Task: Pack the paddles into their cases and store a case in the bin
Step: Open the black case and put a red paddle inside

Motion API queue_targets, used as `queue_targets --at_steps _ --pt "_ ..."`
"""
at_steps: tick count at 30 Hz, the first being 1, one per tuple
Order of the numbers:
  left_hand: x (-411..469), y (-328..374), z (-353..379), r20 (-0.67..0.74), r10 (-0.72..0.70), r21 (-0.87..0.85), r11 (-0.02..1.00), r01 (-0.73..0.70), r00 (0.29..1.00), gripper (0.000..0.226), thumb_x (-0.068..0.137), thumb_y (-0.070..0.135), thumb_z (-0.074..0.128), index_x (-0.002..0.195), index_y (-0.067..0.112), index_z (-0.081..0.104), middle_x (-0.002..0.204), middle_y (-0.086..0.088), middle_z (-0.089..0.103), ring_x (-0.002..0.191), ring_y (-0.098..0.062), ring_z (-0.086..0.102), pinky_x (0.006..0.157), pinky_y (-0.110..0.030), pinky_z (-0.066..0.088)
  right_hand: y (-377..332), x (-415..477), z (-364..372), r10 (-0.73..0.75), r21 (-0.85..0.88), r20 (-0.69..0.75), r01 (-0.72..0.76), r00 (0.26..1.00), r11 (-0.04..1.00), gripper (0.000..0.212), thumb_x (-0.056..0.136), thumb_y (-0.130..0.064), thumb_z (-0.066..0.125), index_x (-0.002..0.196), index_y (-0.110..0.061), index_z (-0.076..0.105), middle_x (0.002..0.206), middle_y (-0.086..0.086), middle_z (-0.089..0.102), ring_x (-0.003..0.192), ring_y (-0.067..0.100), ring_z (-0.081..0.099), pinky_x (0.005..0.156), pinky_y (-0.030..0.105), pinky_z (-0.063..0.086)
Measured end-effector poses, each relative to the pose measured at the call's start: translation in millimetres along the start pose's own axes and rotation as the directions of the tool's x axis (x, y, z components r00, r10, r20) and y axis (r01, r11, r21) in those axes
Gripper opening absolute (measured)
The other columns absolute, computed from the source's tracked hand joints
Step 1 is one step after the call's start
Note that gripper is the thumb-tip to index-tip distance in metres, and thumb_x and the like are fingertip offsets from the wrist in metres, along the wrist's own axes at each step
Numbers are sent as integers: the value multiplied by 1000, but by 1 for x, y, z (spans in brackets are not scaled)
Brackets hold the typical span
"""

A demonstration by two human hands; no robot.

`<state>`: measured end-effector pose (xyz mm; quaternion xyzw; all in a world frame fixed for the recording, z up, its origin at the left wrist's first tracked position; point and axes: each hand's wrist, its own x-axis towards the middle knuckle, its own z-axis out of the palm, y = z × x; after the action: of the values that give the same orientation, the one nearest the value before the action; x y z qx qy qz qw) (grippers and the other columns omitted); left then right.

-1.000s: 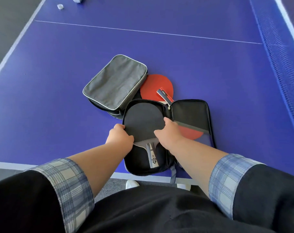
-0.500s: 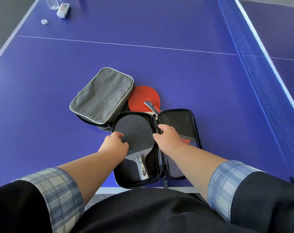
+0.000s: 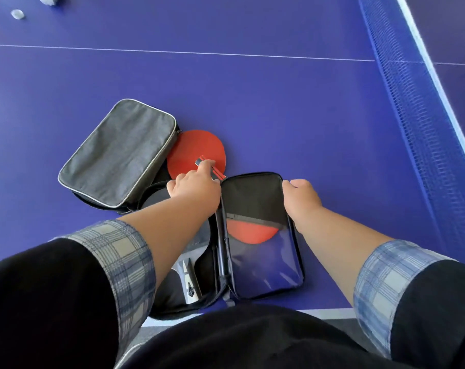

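A black case lies open at the table's near edge. Its left half holds a black-faced paddle with a grey handle. A red blade shows in the right half's pocket. Just beyond the case lies a red paddle, partly under a shut grey case. My left hand reaches over the open case, and its fingertips pinch the red paddle's striped handle. My right hand grips the far right corner of the open case.
The blue net runs along the right side. Small white objects sit at the far left corner. The table's white-lined near edge is right in front of my body.
My left hand left the black paddle and went forward to the red paddle's handle. My right hand slid from the case's middle to its far right corner.
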<state>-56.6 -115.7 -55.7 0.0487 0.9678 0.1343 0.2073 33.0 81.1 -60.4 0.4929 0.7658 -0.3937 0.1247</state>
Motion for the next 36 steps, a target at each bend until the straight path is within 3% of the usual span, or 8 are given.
queue_targets --at_steps 3,5,8,17,20,24,30,36 --pt "11 -3 0 46 20 114 993 -25 999 41 97 43 32 137 48 37 115 -2 67 116 -31 49 95 -46 25 1 -3 3 95 17 99 -97 990 995 41 101 -43 34 71 -16 41 68 3 39 62 26 39 60 32 36" --pt "14 3 4 145 17 144 989 -39 989 40 98 48 26 134 53 41 121 1 64 119 -31 46 98 -47 23 4 3 1 145 23 191 -153 971 988 46 103 -47 31 93 -9 55 88 10 53 80 30 53 86 43 52" --pt "17 12 7 216 -18 144 989 -14 976 42 95 51 21 130 56 44 122 3 63 120 -31 43 100 -49 22 9 15 -2 135 88 257 -162 957 983 36 106 -42 34 106 -10 49 102 16 51 98 29 49 106 50 46" --pt "21 34 3 142 18 -50 999 -11 990 38 97 45 29 129 49 48 116 3 66 109 -29 58 99 -39 33 15 23 -19 158 456 479 -399 863 796 17 101 -21 53 97 -14 69 81 1 74 65 16 70 52 24 53" --pt "29 53 2 133 71 -234 971 -39 989 38 98 39 39 135 39 47 117 -4 65 96 -29 63 90 -38 50 9 31 -32 117 439 405 -305 907 845 24 98 -29 61 119 -21 69 109 -2 74 102 16 67 75 31 46" --pt "38 89 -2 101 138 -328 940 -97 985 49 96 25 45 142 41 42 110 -2 62 80 -20 58 74 -30 48 10 42 -48 -87 521 260 -64 962 851 34 101 -13 54 130 -25 67 116 -1 74 101 19 70 93 44 55" --pt "28 147 1 26 168 -674 731 -107 985 51 87 22 59 116 53 32 105 16 64 78 -8 66 64 -32 57 30 64 -87 -88 618 16 59 996 784 35 100 -15 52 130 -28 66 120 -7 72 110 15 68 99 39 55" --pt "18 193 34 191 339 -617 771 -156 921 73 94 24 56 150 42 12 137 11 52 105 -13 63 72 -26 51 63 77 -117 46 628 -125 43 991 777 41 99 -18 54 137 -33 60 120 -13 68 99 4 66 76 24 50"
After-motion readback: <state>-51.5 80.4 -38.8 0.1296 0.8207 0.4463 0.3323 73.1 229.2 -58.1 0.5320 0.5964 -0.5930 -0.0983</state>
